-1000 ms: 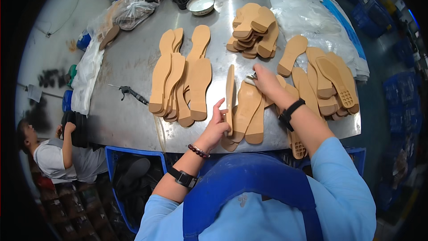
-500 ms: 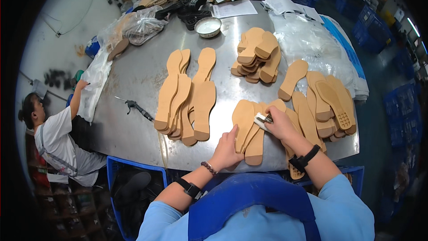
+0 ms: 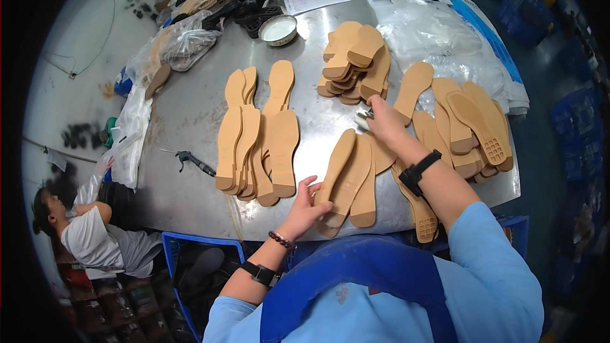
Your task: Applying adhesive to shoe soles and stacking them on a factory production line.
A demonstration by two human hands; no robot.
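Observation:
My left hand [image 3: 302, 211] grips the heel end of a tan shoe sole [image 3: 337, 164], thumb on one side and fingers on the other, and tilts it up off the soles beneath. Under and beside it, more tan soles [image 3: 363, 194] lie fanned on the metal table. My right hand [image 3: 386, 121] is closed round a small white pad [image 3: 363, 119] with a dark, metallic-looking part, whose exact kind I cannot make out. That hand is just below a heaped pile of soles [image 3: 348, 41] and apart from the sole in my left hand.
More soles stand in overlapping rows at left [image 3: 230, 146] and right [image 3: 457, 114]. On the metal table [image 3: 171, 127] are an air blow gun [image 3: 194, 162] and a bowl of white liquid [image 3: 278, 29]. Clear plastic bags [image 3: 432, 38] cover the far right. Another person [image 3: 101, 235] is at the left edge.
My right hand has moved up and away from the soles with the white pad. My left hand has tilted the sole up. The other person's arm has lowered slightly.

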